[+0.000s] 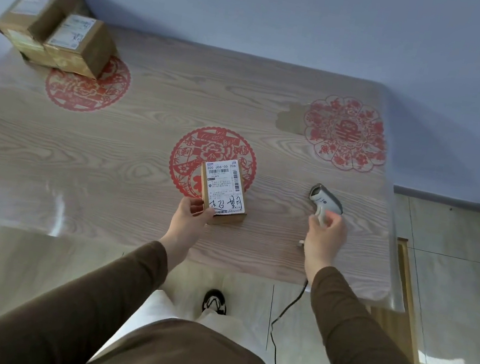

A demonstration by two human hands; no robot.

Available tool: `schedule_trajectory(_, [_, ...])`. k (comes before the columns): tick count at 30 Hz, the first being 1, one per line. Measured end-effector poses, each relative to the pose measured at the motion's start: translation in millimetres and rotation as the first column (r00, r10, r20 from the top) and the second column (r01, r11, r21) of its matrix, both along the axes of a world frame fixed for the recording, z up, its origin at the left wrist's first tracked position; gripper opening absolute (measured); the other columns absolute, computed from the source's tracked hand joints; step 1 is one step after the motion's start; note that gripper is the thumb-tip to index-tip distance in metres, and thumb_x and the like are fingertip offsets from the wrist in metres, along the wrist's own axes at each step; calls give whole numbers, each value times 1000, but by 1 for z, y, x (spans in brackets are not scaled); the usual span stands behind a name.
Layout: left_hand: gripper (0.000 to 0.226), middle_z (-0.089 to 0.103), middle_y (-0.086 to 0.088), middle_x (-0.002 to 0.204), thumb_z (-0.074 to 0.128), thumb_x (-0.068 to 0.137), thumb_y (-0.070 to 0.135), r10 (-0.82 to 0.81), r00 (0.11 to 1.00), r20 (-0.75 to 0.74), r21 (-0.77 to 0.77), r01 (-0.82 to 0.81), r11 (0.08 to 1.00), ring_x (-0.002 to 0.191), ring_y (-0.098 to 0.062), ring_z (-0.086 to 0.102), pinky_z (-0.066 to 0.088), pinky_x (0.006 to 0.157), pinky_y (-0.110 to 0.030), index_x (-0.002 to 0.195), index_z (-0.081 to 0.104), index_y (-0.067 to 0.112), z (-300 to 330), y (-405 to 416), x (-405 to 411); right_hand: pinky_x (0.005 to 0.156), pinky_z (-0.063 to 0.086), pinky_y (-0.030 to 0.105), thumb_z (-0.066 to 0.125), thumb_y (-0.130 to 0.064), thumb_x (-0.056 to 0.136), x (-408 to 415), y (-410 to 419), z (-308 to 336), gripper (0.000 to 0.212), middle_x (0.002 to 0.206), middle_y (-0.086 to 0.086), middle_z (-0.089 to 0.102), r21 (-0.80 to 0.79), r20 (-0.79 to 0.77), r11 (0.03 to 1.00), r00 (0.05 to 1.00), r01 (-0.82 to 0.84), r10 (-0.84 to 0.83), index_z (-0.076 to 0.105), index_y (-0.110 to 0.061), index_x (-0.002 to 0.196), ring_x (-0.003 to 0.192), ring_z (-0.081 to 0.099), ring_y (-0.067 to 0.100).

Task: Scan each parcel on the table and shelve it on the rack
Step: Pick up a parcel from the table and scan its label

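A person's left hand (190, 216) grips a small cardboard parcel (223, 192) at its near corner, label up, over a red paper-cut motif on the wood-grain surface (115, 147); the right hand (325, 234) curls its fingers round the handle of a white barcode scanner (324, 200) (its cable trailing off the near edge) lying just right of the parcel; two more parcels (54, 27) sit stacked at the far left corner.

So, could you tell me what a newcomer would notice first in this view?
Probably the small parcel with its white label, gripped by the left hand at the table's near middle. Next, the right hand at the scanner, then two parcels at the far left corner.
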State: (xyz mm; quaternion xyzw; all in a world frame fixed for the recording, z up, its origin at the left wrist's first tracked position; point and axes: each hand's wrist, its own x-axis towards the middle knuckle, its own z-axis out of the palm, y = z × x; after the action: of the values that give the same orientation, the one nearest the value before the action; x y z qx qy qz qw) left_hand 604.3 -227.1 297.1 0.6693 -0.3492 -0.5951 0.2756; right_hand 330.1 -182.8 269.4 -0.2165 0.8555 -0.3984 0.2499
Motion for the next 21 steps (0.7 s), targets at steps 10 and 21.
schedule_trajectory(10, [33, 68, -2, 120, 71, 96, 23, 28, 999, -20, 12, -28, 1000, 112, -19, 65, 51, 107, -44, 126, 57, 17, 3, 0, 1, 79, 48, 35, 79, -18, 90, -22, -11, -7, 44, 114, 10, 67, 64, 268, 996, 961, 56, -71, 59, -8, 127, 97, 64, 27])
schedule_trajectory(21, [30, 67, -2, 121, 67, 99, 19, -10, 1000, 0, 7, 10, 1000, 111, -18, 64, 52, 99, -37, 127, 56, 16, 3, -2, 1, 53, 55, 34, 72, -17, 95, 68, -2, 70, 25, 93, 7, 69, -237, 384, 920, 840, -311, 383, 56, -13, 113, 62, 69, 18])
